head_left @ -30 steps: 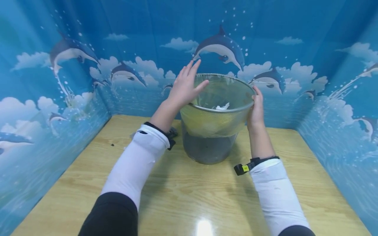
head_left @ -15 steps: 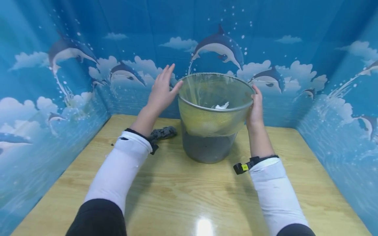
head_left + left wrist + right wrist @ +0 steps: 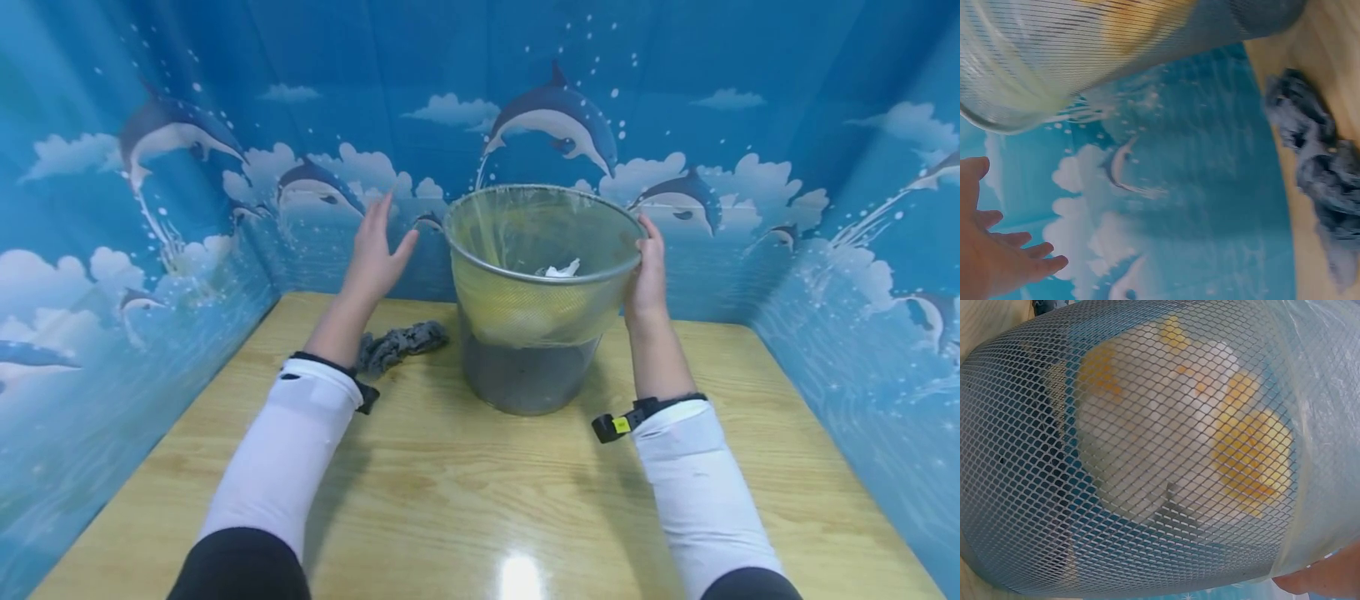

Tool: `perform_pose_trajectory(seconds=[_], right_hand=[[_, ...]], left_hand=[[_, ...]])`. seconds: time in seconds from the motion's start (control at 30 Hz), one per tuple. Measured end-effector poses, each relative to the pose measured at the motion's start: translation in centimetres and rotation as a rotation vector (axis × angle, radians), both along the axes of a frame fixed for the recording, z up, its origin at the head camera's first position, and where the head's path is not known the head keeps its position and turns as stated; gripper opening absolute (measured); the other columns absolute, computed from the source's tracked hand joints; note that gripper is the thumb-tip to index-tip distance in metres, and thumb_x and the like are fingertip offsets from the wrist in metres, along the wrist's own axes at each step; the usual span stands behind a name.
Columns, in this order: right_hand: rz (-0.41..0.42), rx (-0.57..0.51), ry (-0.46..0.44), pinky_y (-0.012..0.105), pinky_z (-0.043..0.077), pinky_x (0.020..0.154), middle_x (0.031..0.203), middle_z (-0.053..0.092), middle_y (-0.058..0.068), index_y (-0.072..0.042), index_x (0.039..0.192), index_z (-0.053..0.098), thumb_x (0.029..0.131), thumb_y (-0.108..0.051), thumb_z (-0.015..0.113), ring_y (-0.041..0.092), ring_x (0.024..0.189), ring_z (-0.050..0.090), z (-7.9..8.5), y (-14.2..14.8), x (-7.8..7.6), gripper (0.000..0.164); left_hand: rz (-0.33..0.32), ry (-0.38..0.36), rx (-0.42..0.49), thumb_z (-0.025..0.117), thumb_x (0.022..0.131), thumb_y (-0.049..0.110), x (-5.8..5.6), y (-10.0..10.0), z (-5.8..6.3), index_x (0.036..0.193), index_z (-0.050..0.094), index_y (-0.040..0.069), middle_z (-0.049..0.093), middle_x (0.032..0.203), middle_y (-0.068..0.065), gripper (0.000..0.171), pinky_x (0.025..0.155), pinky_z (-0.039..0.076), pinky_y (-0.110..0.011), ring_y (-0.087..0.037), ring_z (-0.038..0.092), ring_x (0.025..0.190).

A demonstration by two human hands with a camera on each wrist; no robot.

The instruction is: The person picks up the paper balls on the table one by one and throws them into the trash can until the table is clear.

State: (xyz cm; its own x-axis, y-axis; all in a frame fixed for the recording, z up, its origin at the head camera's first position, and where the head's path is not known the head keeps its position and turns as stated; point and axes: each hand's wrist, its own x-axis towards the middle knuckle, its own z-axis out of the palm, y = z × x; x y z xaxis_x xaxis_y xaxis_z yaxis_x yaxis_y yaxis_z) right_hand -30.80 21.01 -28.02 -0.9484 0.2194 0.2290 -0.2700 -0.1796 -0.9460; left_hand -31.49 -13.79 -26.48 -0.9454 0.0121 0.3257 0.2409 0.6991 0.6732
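Note:
A grey mesh wastebasket (image 3: pixel 525 379) stands upright on the table, lined with a thin see-through bag (image 3: pixel 517 308) folded over its rim. White crumpled rubbish (image 3: pixel 562 270) shows inside, and through the mesh in the right wrist view appear white and yellow contents (image 3: pixel 1160 419). My right hand (image 3: pixel 650 271) holds the basket at its right rim; in the right wrist view only a bit of that hand shows at the lower right corner. Left of the basket, my left hand (image 3: pixel 375 258) is in the air, apart from the rim, with fingers straight and thumb spread.
A dark grey crumpled strip, like a rolled plastic bag (image 3: pixel 405 343), lies on the wooden table (image 3: pixel 465 500) left of the basket, partly behind my left wrist. Blue dolphin-printed curtains (image 3: pixel 420 75) enclose the table at the back and sides.
My left hand has moved left and down, from over the basket's left rim to well beside it. The grey crumpled strip has come into fuller view. My right hand stays at the rim.

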Motion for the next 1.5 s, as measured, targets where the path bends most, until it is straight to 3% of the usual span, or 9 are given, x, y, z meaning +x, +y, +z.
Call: perform_pose_trajectory(seconds=[0.53, 0.87, 1.03, 1.27, 1.5], right_hand=[[-0.001, 0.002, -0.009, 0.036, 0.023, 0.115, 0.159, 0.016, -0.001, -0.021, 0.154, 0.02, 0.093, -0.026, 0.028, 0.022, 0.138, 0.03, 0.1, 0.0, 0.2, 0.062], [0.004, 0.003, 0.001, 0.035, 0.023, 0.115, 0.159, 0.013, -0.001, -0.022, 0.154, 0.02, 0.093, -0.027, 0.028, 0.022, 0.139, 0.028, 0.0, 0.0, 0.1, 0.062], [0.003, 0.008, 0.0, 0.035, 0.023, 0.115, 0.159, 0.014, -0.001, -0.022, 0.154, 0.02, 0.093, -0.027, 0.027, 0.021, 0.139, 0.028, 0.0, 0.0, 0.1, 0.061], [0.009, 0.01, -0.007, 0.035, 0.022, 0.115, 0.159, 0.014, -0.001, -0.023, 0.154, 0.019, 0.094, -0.028, 0.027, 0.021, 0.14, 0.028, -0.1, 0.0, 0.1, 0.061], [0.001, 0.013, -0.006, 0.035, 0.022, 0.115, 0.16, 0.014, -0.002, -0.023, 0.154, 0.019, 0.093, -0.028, 0.027, 0.02, 0.14, 0.027, -0.1, 0.0, 0.1, 0.061]], left_hand=[[0.065, -0.205, -0.068, 0.042, 0.101, 0.04, -1.2, -3.5, -5.7, 0.157, -0.001, 0.014, -0.002, 0.162, -0.02, 0.075, 0.116, 0.013, -0.057, -0.041, 0.004, 0.148], [0.094, -0.297, -0.132, 0.04, 0.102, 0.041, -1.8, -4.1, -8.4, 0.157, 0.005, 0.009, 0.001, 0.16, -0.026, 0.073, 0.115, 0.016, -0.06, -0.045, 0.009, 0.146], [0.088, -0.358, -0.169, 0.04, 0.102, 0.04, -1.9, -4.4, -9.8, 0.156, 0.005, 0.008, 0.003, 0.159, -0.028, 0.072, 0.113, 0.018, -0.061, -0.048, 0.01, 0.144], [0.066, -0.384, -0.199, 0.039, 0.102, 0.041, -2.0, -4.8, -11.8, 0.155, 0.007, 0.002, 0.009, 0.156, -0.032, 0.073, 0.113, 0.02, -0.06, -0.05, 0.014, 0.143], [0.053, -0.448, -0.311, 0.042, 0.101, 0.039, -1.4, -4.5, -13.5, 0.155, 0.006, 0.005, 0.013, 0.156, -0.03, 0.074, 0.111, 0.019, -0.065, -0.049, 0.016, 0.142]])
